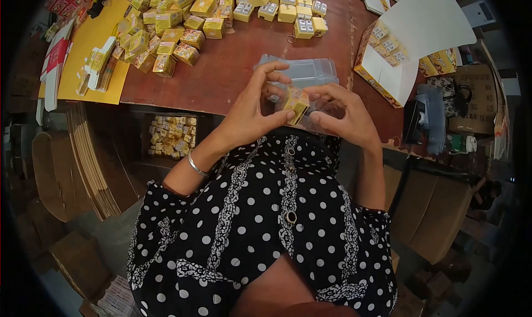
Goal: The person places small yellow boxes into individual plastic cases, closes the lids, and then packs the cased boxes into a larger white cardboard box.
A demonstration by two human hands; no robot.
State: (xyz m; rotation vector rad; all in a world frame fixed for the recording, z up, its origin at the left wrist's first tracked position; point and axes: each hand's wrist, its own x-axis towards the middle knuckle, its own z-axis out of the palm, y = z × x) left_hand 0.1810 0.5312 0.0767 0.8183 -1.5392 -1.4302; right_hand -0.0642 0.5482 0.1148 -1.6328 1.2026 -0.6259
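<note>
Close to the front edge of the table, both hands work on a small yellow printed box that has clear plastic about it. My left hand, with a bangle at the wrist, holds the box's near left side with the thumb, its other fingers curled above. My right hand is closed at the box's right side, thumb and fingers on the clear plastic; its exact grip is partly hidden. Just behind the hands lies a clear plastic tray.
Many small yellow boxes are heaped at the back left, with yellow-and-silver blocks beside them. An open display carton holding several small pieces stands right. Below the table, a box of yellow pieces sits left. White cards lie on yellow sheet.
</note>
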